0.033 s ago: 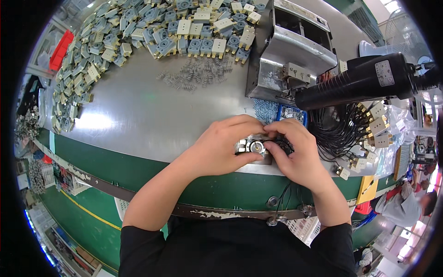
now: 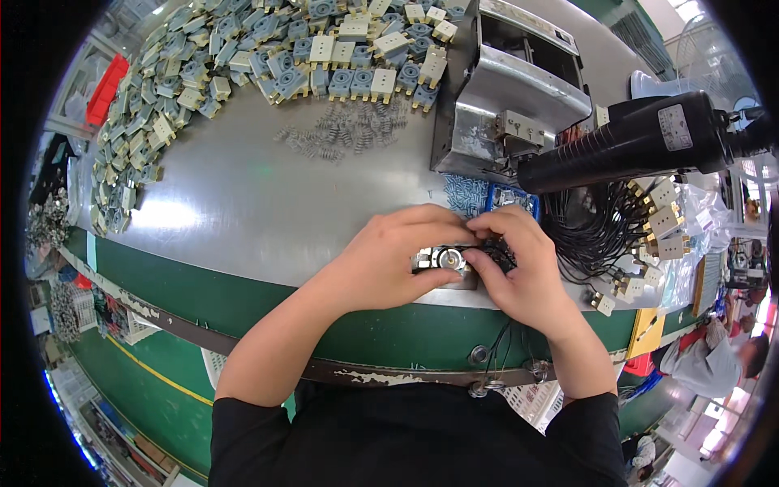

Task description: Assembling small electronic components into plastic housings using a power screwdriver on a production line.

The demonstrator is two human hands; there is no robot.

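Observation:
My left hand [image 2: 388, 258] is curled round a small metal assembly [image 2: 449, 258] with a round centre, the thumb along its near side. My right hand [image 2: 524, 266] closes from the other side, thumb and fingers gripping a bunched black cable [image 2: 499, 253] that runs up to the assembly. The fingertips of both hands nearly meet at the far side, hiding part of the work. Beneath the assembly, a flat metal block [image 2: 466, 284] partly shows on the table near its front edge. Just beyond my fingers lie blue screws [image 2: 466, 193] and a blue tray [image 2: 516, 200] of small metal parts.
Grey and cream blocks [image 2: 284, 69] heap across the table's far left, with loose springs [image 2: 345, 128] before them. A metal fixture [image 2: 519, 97] and a black powered driver [image 2: 625, 142] stand right. Coiled black cables [image 2: 596, 231] lie below the driver. Round metal parts [image 2: 480, 355] hang at the front edge.

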